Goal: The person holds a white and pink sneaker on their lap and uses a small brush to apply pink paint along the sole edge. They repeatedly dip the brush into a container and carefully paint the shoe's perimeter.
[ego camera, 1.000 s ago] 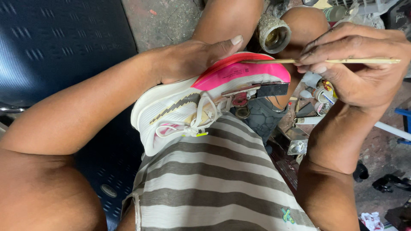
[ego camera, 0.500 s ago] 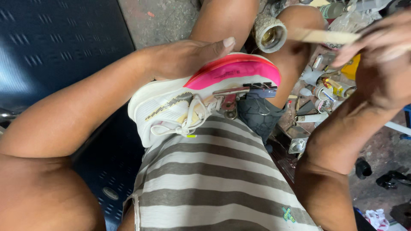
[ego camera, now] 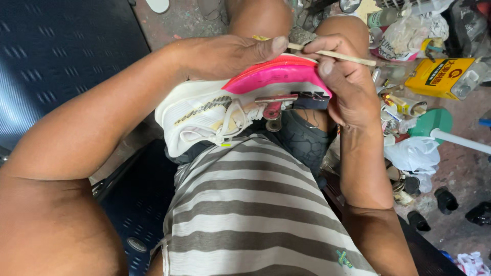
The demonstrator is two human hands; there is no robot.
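Blue seat [ego camera: 56,66] fills the space left of the shoe and under the person. Striped shirt [ego camera: 245,214], grey and white, takes up the frame below the shoe. Shoe [ego camera: 230,105] is a white sneaker with a pink sole edge, lying on its side in the lap, sole turned up and away, laces toward the shirt. Dark cracked-pattern shorts [ego camera: 302,143] show just below the shoe's heel end. Left hand [ego camera: 225,53] rests on top of the shoe, fingers curled over the sole, thumb tip at the pink edge; it grips the shoe. Right hand [ego camera: 342,84] sits at the heel end of the shoe, closed around a thin stick [ego camera: 337,55], pinched between thumb and fingers; the stick's near end touches the pink sole edge beside the left thumb, the far end points away to the right. A clip [ego camera: 294,99], pink and black, is clamped on the shoe's side just below the pink edge. Yellow can [ego camera: 442,76] lies right of the shoe among clutter on the floor. White plastic bag [ego camera: 417,156] lies lower right of the shoe.
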